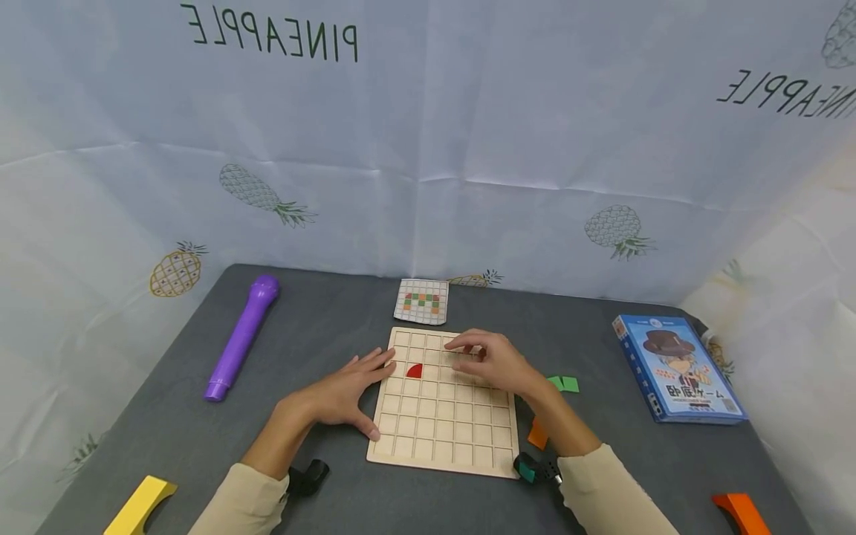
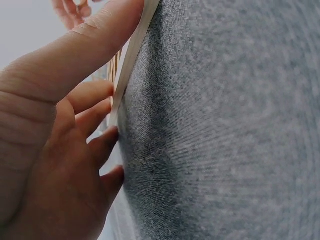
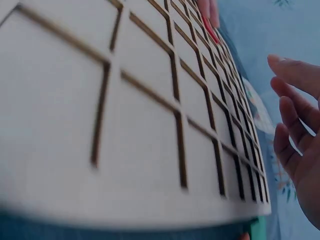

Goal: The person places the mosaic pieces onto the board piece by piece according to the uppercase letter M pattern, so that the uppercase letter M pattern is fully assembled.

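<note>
A pale wooden grid board point(image 1: 428, 438) lies on the dark table. One red quarter-round piece point(image 1: 414, 371) sits in a cell near its upper left. At the board's left edge rests my left hand point(image 1: 344, 394), fingers spread; thumb and fingertips touch the rim, as the left wrist view point(image 2: 75, 150) also shows. My right hand point(image 1: 491, 360) hovers over the board's upper right, its fingers loosely bent. In the right wrist view no piece shows in that hand point(image 3: 305, 125). Beyond the board lies a pattern card point(image 1: 421, 301) with a coloured grid.
Green pieces point(image 1: 564, 383) and an orange piece point(image 1: 538, 433) lie right of the board, partly behind the right forearm. A purple stick point(image 1: 242, 338) lies left. A blue game box point(image 1: 681, 368) stands right. Yellow point(image 1: 139, 507) and orange point(image 1: 744, 513) arched blocks sit near the front corners.
</note>
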Available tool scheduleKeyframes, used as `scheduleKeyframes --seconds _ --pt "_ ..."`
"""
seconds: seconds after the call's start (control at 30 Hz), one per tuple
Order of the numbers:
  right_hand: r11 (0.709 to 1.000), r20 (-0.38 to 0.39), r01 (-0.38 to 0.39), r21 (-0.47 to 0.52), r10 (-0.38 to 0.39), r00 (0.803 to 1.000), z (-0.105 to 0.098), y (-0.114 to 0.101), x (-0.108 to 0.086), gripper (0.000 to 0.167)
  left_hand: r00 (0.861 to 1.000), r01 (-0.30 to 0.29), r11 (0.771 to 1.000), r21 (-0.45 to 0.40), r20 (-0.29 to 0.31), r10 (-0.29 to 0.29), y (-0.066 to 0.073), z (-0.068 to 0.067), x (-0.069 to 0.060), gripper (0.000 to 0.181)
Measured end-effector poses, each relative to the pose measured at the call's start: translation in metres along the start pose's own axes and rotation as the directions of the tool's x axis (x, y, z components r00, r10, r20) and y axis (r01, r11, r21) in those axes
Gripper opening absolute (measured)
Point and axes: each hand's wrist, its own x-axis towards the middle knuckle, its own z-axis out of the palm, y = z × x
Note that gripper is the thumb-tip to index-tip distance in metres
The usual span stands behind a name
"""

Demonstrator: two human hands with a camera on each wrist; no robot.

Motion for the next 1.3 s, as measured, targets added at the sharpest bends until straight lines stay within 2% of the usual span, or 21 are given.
scheduleKeyframes --seconds 0.3,0.5,0.73,0.97,1.3 --pt "0.991 -0.079 -0.052 -0.120 0.043 0.996 -0.042 0.013 -0.028 0.035 1.000 -0.011 1.000 -0.007 -0.005 0.011 0.001 0.001 -0.001 0.119" --pt "0.981 -0.100 -0.072 -0.178 0.055 0.993 -0.057 0.026 -0.043 0.037 1.000 -0.005 1.000 -0.007 -0.005 0.005 0.001 0.000 -0.002 0.118" --pt "0.976 -0.132 -0.078 -0.202 0.052 0.990 -0.064 0.038 -0.056 0.042 1.000 -0.006 1.000 -0.007 -0.005 0.006 0.001 0.000 0.000 0.118" --pt "0.972 -0.127 -0.113 -0.204 0.088 0.988 -0.065 0.047 -0.064 0.047 1.000 0.009 1.000 -0.010 0.000 -0.009 -0.001 0.002 0.000 0.118" --pt "0.964 -0.117 -0.150 -0.218 0.127 0.985 -0.065 0.058 -0.072 0.047 1.000 -0.002 1.000 -0.005 -0.001 0.002 -0.003 0.002 0.002 0.119"
